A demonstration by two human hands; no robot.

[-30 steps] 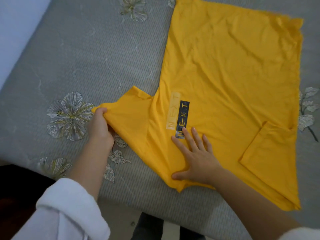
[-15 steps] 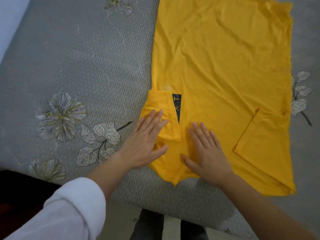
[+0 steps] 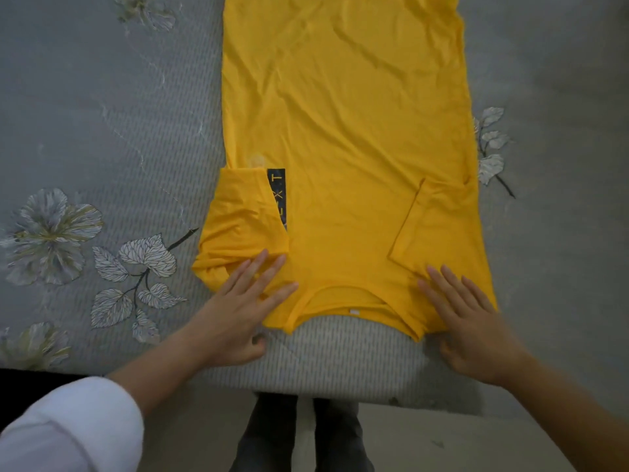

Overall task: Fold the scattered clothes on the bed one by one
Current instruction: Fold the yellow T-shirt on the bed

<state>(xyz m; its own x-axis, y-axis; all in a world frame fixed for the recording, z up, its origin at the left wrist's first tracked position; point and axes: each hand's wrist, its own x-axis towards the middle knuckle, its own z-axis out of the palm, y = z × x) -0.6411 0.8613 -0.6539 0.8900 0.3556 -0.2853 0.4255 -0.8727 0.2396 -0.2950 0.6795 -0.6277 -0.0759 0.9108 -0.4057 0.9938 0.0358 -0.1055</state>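
1. Progress check: the yellow shirt (image 3: 347, 131) lies flat on the bed (image 3: 102, 97), collar (image 3: 347, 304) nearest us, both sleeves (image 3: 245, 219) folded in over the body.
2. Our left hand (image 3: 238, 315) and right hand (image 3: 473, 328) press the shoulders, fingers straight, slightly spread, gripping nothing.
3. We judge this shirt roughly half done: the body is not yet folded up. We see no other clothes from here.
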